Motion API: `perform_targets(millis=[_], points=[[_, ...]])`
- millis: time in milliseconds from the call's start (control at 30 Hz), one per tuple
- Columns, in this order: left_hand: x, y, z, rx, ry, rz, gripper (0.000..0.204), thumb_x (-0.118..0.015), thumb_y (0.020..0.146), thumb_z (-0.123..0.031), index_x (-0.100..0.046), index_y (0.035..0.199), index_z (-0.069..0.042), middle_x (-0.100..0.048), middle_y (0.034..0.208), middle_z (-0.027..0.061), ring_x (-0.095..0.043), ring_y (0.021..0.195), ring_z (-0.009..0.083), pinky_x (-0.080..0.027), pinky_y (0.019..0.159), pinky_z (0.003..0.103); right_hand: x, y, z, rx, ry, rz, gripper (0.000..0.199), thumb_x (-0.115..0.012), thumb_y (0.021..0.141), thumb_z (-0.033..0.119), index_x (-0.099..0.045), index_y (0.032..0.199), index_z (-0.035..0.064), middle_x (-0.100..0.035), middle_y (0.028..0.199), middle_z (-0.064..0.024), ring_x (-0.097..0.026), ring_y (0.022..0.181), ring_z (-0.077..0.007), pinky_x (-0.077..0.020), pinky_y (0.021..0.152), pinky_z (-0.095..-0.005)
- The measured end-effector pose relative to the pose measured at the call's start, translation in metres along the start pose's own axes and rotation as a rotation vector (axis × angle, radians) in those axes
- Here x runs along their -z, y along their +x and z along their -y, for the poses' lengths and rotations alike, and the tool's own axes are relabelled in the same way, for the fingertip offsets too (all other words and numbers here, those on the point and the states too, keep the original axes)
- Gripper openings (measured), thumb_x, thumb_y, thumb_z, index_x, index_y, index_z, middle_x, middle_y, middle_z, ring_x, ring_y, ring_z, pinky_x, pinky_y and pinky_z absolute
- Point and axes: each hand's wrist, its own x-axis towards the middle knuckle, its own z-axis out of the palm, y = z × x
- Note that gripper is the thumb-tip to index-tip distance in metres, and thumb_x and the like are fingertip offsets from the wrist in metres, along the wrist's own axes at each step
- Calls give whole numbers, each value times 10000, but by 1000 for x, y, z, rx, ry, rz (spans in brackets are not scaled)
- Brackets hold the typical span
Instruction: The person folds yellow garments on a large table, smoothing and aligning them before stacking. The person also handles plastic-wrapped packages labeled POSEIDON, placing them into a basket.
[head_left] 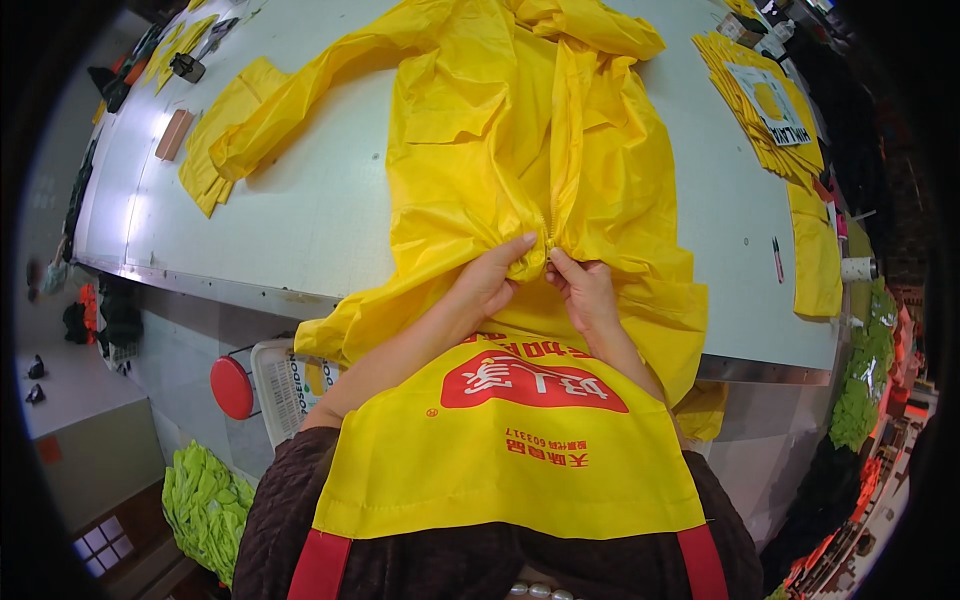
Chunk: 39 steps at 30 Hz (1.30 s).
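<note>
Yellow jacket (440,180) lay spread on a pale worktable (320,210), its lower part draping over the near edge toward the wearer. Its front zipper (553,205) ran down the middle to the two hands. The left hand (490,278) was mostly closed, thumb pressed on gathered yellow fabric just left of the zipper's lower end. The right hand (587,290) was just beside it, thumb and forefinger pinched together at the zipper's bottom, the other fingers curled; whether they gripped the slider or the tape could not be told.

Below the hands was a yellow apron (480,430) with a red emblem and red straps (320,565), worn over dark quilted clothing (285,500). Left of the jacket, one sleeve reached across the table to some flat yellow pieces (205,178), near a small brown block (174,135). On the right lay a stack of yellow pieces (725,85) topped by a printed sheet (768,103), and nearer, a slim pen (777,260) beside another yellow piece (816,255). Off the table's left side stood a red stool (232,388), a white basket (275,380) and a lime-green heap (205,510).
</note>
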Motion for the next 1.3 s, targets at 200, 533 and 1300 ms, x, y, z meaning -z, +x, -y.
perform_targets(millis=[200, 533, 1300], points=[[9, -2, 1, 90, 188, -27, 214, -570, 878, -157, -578, 1029, -6, -628, 964, 64, -599, 874, 160, -484, 787, 277, 1, 2, 1, -51, 34, 5, 114, -615, 844, 89, -587, 950, 58, -605, 811, -13, -565, 669, -95, -483, 567, -219], [19, -2, 4, 10, 136, -93, 185, -583, 860, -135, -588, 1005, -21, -625, 946, 58, -590, 863, 157, -480, 783, 291, -26, -22, 50, 910, -1566, 284, 118, -575, 781, 168, -564, 805, 53, -571, 754, -93, -573, 752, -262, -485, 601, -343], [124, -44, -12, 149, 860, -490, 467, -586, 840, -358, -513, 1207, -79, -589, 1055, 58, -554, 892, 168, -460, 741, 303, 150, 155, 92, 971, -1964, 129, 507, -535, 807, 397, -517, 1179, 53, -540, 1153, -184, -489, 1070, -380, -455, 840, -419]])
